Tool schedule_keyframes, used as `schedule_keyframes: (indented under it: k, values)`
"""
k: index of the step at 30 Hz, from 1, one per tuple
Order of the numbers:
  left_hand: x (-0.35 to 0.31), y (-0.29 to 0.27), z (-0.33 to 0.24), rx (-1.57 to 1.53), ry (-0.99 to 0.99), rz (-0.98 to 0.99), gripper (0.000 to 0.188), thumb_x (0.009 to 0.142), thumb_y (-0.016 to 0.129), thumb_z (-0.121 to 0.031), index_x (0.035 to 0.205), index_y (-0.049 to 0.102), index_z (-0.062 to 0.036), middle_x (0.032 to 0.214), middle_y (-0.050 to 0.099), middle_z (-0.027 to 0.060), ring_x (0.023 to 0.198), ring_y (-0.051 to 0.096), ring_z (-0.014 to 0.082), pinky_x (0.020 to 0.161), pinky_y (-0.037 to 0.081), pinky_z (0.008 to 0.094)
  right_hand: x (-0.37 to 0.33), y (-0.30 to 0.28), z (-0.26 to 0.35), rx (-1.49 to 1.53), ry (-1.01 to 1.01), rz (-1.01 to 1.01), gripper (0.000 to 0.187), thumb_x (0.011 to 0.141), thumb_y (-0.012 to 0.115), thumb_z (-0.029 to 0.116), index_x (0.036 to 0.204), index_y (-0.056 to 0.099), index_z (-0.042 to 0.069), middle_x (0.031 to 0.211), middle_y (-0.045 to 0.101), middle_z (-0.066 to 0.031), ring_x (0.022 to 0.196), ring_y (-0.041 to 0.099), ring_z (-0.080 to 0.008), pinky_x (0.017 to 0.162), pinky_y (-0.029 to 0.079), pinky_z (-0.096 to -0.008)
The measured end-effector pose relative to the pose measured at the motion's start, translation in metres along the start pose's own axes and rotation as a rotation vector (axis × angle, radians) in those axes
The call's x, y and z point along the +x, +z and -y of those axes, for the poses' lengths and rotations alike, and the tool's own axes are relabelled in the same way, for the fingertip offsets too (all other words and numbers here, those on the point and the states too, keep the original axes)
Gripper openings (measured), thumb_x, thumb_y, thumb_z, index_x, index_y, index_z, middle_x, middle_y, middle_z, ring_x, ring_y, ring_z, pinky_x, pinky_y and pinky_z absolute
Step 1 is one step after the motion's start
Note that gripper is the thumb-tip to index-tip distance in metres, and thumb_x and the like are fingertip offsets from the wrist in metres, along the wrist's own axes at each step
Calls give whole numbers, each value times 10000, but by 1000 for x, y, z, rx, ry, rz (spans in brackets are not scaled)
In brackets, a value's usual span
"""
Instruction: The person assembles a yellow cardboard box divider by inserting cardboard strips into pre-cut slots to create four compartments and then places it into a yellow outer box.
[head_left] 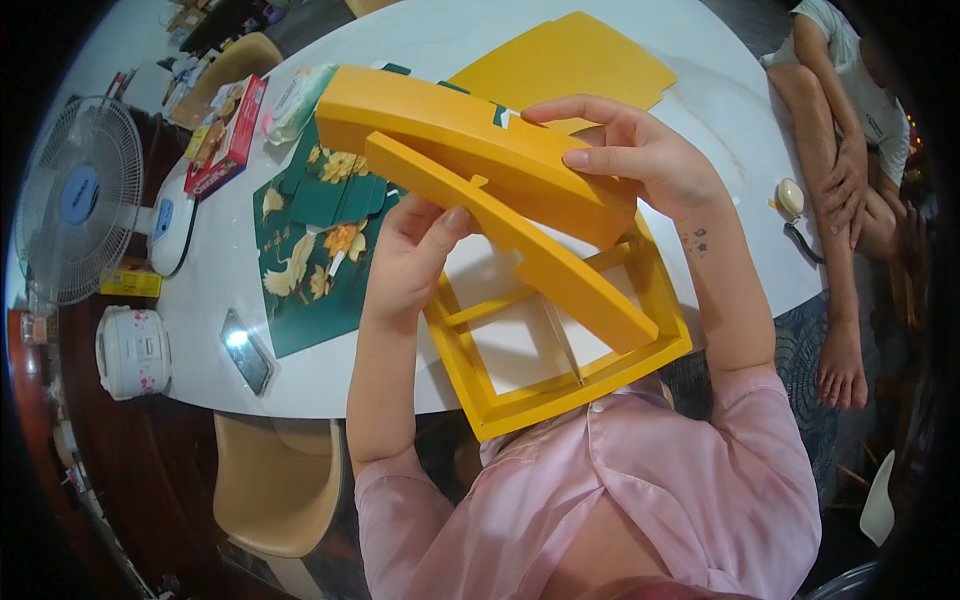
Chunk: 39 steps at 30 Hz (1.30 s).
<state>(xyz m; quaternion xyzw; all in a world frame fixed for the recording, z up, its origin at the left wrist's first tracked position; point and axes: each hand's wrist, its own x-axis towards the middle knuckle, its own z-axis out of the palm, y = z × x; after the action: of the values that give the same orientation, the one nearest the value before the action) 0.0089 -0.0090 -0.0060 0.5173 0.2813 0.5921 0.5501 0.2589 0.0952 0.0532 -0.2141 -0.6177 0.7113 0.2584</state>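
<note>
Over the table's near edge, my left hand [412, 245] pinches a long, narrow yellow cardboard strip [515, 250] with small slots and a tab. My right hand [640, 155] grips the right end of a wider folded yellow cardboard piece [430, 115], thumb on its face. The two pieces cross close together, the strip in front and slanting down to the right. Beneath them, a yellow cardboard frame [462, 385] with crossing dividers sits at the near edge against my body. White shows through its compartments. The raised pieces hide part of the frame.
Left of my hands lies a green card [340, 315] with flowers and a crane. Yellow sheets [575, 60] lie at the back. A phone [245, 350], a red box [225, 140], a tissue pack [298, 105] and a fan [80, 200] are left. A person [850, 130] sits right.
</note>
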Motion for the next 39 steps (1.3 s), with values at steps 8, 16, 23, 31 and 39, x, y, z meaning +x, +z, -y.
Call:
schedule_keyframes:
  k: [8,16,23,31,39]
  values:
    - [1,17,-4,34,27,-138,237,993,618,-117,1191,658,7,1105,712,110,1002,694,199,895,575,355,-8,22,-2,-726,-324,27,493,879,730,199,1304,606,-17,1103,671,-97,964,619,-197,871,486,-305]
    - [4,25,-4,-79,8,-243,233,1009,594,-164,1193,643,-29,1148,705,117,1023,695,211,862,585,366,-4,5,-5,-236,53,-56,359,917,678,158,1222,625,-25,1030,716,-95,920,698,-147,767,573,-262]
    - [12,16,-11,-234,3,-449,222,1004,595,-147,1187,556,-28,1032,714,111,935,718,207,827,613,352,4,-4,-14,-195,74,-76,325,927,645,136,1204,621,-33,1017,717,-83,912,695,-118,731,569,-245]
    - [12,20,-9,34,-96,-431,218,967,640,-114,1143,557,-15,1005,714,134,828,729,192,801,613,334,3,-4,-18,-358,167,-128,334,904,583,155,1175,661,-24,957,721,-49,790,684,-67,687,546,-192]
    - [12,22,1,129,-34,-458,226,959,662,-128,1117,549,-12,936,728,134,773,737,209,748,622,324,6,-11,-31,-329,157,-100,363,877,605,191,1154,702,-23,959,719,-71,836,660,-112,766,512,-233]
